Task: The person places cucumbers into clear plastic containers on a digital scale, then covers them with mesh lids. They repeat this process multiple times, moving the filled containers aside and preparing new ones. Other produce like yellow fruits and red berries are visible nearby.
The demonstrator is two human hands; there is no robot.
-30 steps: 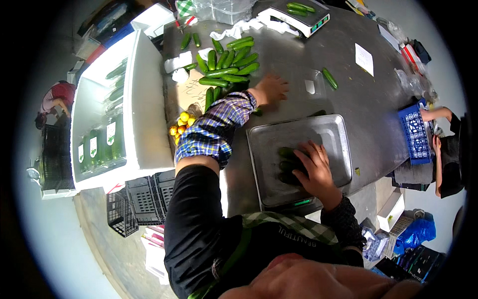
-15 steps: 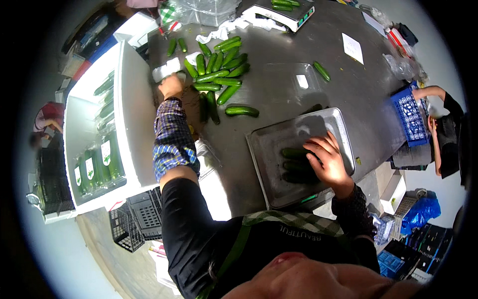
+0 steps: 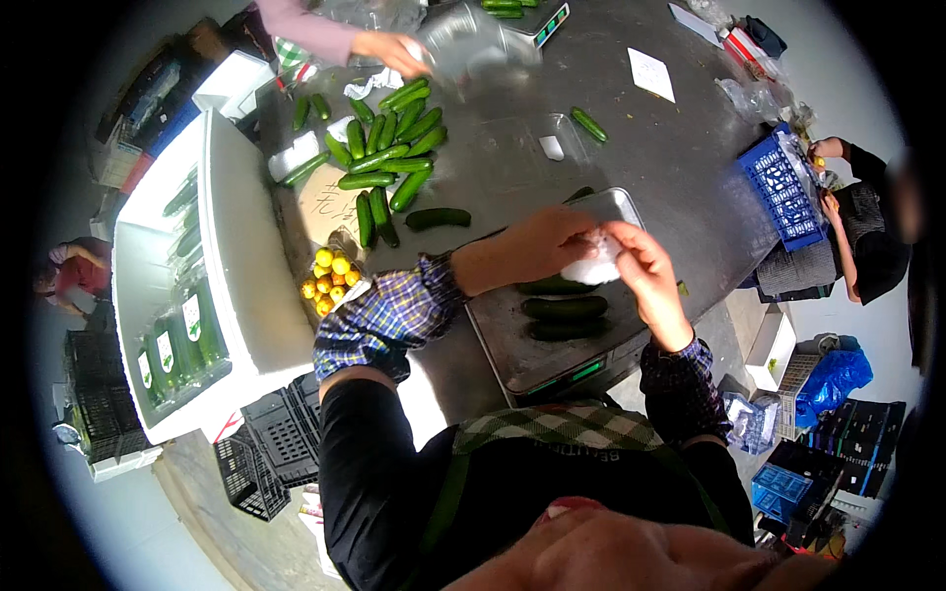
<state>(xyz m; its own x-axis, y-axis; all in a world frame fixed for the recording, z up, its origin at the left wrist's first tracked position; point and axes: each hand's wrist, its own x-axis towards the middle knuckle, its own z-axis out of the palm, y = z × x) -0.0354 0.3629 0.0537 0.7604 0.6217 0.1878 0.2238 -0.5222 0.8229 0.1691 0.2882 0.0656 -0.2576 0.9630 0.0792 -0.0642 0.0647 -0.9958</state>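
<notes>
Above the metal weighing tray [image 3: 490,342], my left hand [image 3: 537,246] and my right hand [image 3: 650,281] meet over a crumpled white piece of thin paper or film [image 3: 594,259]; its exact kind is unclear. The fingers of both hands pinch it. Beneath it, several dark green cucumbers [image 3: 564,307] lie side by side in the tray, partly hidden by my hands. Farther left on the table is a heap of cucumbers [image 3: 379,158]. A stack of white sheets [image 3: 294,156] lies beside the heap, with one cucumber across it.
A white foam box [image 3: 258,256] with packed cucumbers stands at left, near small yellow fruits [image 3: 330,281]. A clear plastic tray [image 3: 537,148] sits mid-table. Another person's hand [image 3: 394,51] reaches in at the far side, beside a second scale [image 3: 547,25]. At right, someone handles a blue basket [image 3: 783,192].
My left hand has come from the white stack to above the tray, bringing the white piece. My right hand has risen off the cucumbers to meet it. Another person's arm has entered at the far side.
</notes>
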